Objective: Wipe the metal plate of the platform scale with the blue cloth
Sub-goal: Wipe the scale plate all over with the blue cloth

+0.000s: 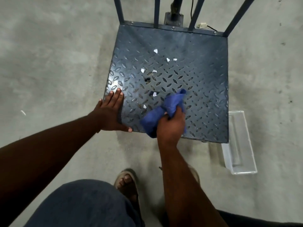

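Scale plate: the dark grey, square, diamond-tread metal plate of the platform scale (196, 66) lies flat on the grey concrete floor (49, 54), with blue-grey upright bars (156, 12) rising from its far edge.
Debris: about 7 small white paper scraps (155, 51) are scattered over the middle of the plate, with a small dark speck (147, 79) among them; none looks swept off yet.
Cloth: the bunched blue fabric cloth (172, 104) sits on the near middle of the plate, 1 end pointing away from the person, the other hanging past the near edge.
Right hand: the right hand (171, 126) grips the cloth, fingers curled round its gathered middle.
Left hand: the left hand (111, 112) rests flat on the plate's near left corner, fingers straight and together, holding nothing; the thumb lies along the near edge.
Handling, cloth: soft, light and limp, so it probably only scrubs where the hand presses it; the grip at the gathered middle suits that, though spreading it flatter would likely cover more tread.
Handling, plate: stiff and heavy-looking, its raised tread likely to snag fibres and trap scraps, so firm strokes seem needed.
Progress: judged early, since scraps lie ahead of the cloth.
Beside: a clear rectangular plastic tray (239, 145) sits on the floor, just beside the plate's near right corner.
Below: a sandalled foot (127, 182) stands on the floor near the plate.
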Motion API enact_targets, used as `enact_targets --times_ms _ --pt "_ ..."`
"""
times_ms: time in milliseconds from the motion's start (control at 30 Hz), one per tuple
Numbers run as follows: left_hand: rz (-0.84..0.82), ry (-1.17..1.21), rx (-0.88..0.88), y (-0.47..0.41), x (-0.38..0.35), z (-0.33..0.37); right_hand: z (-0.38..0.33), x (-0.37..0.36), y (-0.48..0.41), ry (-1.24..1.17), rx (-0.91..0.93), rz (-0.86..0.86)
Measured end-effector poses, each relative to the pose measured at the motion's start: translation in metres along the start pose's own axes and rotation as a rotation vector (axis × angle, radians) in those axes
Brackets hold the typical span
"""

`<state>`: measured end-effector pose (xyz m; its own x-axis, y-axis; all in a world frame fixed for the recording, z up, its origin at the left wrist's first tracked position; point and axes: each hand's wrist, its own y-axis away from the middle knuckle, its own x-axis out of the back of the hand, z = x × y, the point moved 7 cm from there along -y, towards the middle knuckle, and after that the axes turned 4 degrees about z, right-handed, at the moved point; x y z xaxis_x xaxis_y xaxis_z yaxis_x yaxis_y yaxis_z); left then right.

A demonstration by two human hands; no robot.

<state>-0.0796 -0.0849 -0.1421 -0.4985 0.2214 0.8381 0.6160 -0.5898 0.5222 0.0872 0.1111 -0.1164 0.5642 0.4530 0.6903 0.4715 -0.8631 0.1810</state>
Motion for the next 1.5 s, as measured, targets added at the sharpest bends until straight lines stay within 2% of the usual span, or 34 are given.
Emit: enact_targets --times_ms 100,233,300,367,400,433,500,567,600,667,733,800,833,900,967,1033,1100,1133,1167,1233,1267,1333,1400,1500 --pt "0.065 0.027 -0.043 -0.001 -0.004 -0.003 -0.012 -0.018 0.009 0.003 0.011 -0.139" --pt "0.186 0.050 -0.133 -0.002 -0.014 -0.013 -0.063 -0.069 0.016 -0.085 0.192 -0.390" --pt "0.224 0.091 -0.144 -0.002 -0.016 -0.016 -0.069 -0.065 0.007 -0.165 0.171 -0.266" --pt "0.239 0.099 -0.108 -0.003 -0.016 -0.017 -0.055 -0.039 -0.004 -0.169 0.113 0.010" --pt "0.252 0.091 -0.106 -0.003 -0.016 -0.016 -0.047 -0.030 -0.007 -0.110 0.103 0.090" --pt "0.264 0.085 -0.115 -0.004 -0.016 -0.015 -0.043 -0.031 -0.007 -0.024 0.090 0.070" --pt "0.278 0.107 -0.143 -0.004 -0.018 -0.015 -0.047 -0.054 0.001 0.092 0.135 -0.153" --pt "0.355 0.132 -0.215 -0.001 -0.015 -0.016 -0.069 -0.082 0.018 0.017 0.216 -0.421" --pt "0.412 0.132 -0.271 0.001 -0.014 -0.015 -0.079 -0.087 0.023 -0.053 0.225 -0.479" --pt "0.407 0.145 -0.301 0.001 -0.012 -0.013 -0.084 -0.079 0.015 -0.203 0.127 -0.399" --pt "0.306 0.171 -0.189 0.000 -0.014 -0.017 -0.073 -0.055 -0.003 -0.337 0.026 -0.150" --pt "0.248 0.203 -0.164 -0.002 -0.013 -0.019 -0.059 -0.035 -0.013 -0.282 0.062 0.025" --pt "0.227 0.252 -0.176 -0.004 -0.011 -0.021 -0.054 -0.034 -0.014 -0.143 0.126 0.013" --pt "0.169 0.431 -0.203 -0.005 -0.002 -0.030 -0.048 -0.047 -0.002 0.163 0.214 -0.117" --pt "0.155 0.638 -0.183 -0.009 0.007 -0.042 -0.053 -0.066 0.026 0.254 0.298 -0.231" --pt "0.184 0.863 -0.048 -0.014 0.016 -0.052 -0.073 -0.092 0.056 0.214 0.451 -0.398" --pt "0.139 1.082 0.097 -0.019 0.019 -0.057 -0.086 -0.112 0.075 0.103 0.528 -0.612" --pt "0.107 1.126 0.146 -0.022 0.023 -0.057 -0.083 -0.115 0.072 0.031 0.493 -0.645" --pt "0.088 1.167 0.189 -0.024 0.026 -0.055 -0.078 -0.108 0.060 -0.083 0.395 -0.556" --pt "0.192 1.066 0.193 -0.019 0.034 -0.053 -0.053 -0.079 0.025 -0.357 0.080 -0.222" --pt "0.275 1.001 0.159 -0.011 0.035 -0.051 -0.042 -0.061 0.012 -0.413 -0.002 -0.054" --pt "0.498 0.710 0.065 0.005 0.026 -0.042 -0.040 -0.031 -0.010 -0.330 0.011 0.116" --pt "0.634 0.436 -0.043 0.008 0.004 -0.022 -0.056 -0.022 -0.022 -0.191 0.143 0.109" --pt "0.670 0.305 -0.086 0.003 -0.009 -0.005 -0.086 -0.054 -0.029 0.050 0.364 -0.038"
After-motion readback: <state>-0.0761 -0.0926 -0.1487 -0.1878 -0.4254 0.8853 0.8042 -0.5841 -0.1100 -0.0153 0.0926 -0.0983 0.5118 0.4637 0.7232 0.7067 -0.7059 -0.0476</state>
